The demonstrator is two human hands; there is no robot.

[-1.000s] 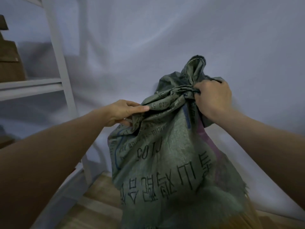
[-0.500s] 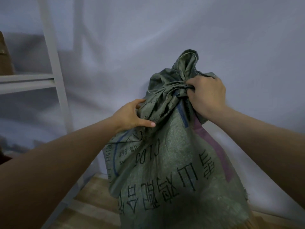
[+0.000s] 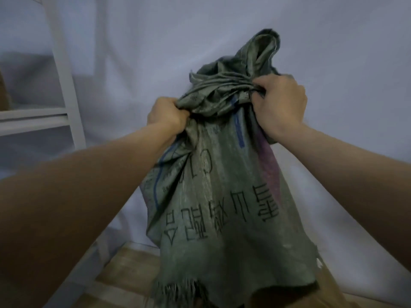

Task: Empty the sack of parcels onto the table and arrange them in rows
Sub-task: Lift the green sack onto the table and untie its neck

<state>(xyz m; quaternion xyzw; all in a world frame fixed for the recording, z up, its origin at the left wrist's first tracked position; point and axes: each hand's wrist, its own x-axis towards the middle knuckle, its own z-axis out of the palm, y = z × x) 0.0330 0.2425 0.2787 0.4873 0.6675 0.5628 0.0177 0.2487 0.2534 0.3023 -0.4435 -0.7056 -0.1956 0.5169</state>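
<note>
While its contents stay hidden, left hand (image 3: 167, 114) and right hand (image 3: 281, 105) fingers clench the sack (image 3: 222, 207).

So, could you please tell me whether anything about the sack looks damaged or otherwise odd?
Yes. The green woven sack has a frayed, ragged lower edge, with loose threads at the bottom left and a small hole near its right edge. Its printed characters appear upside down. Both hands grip the bunched top: left hand, right hand.
</note>
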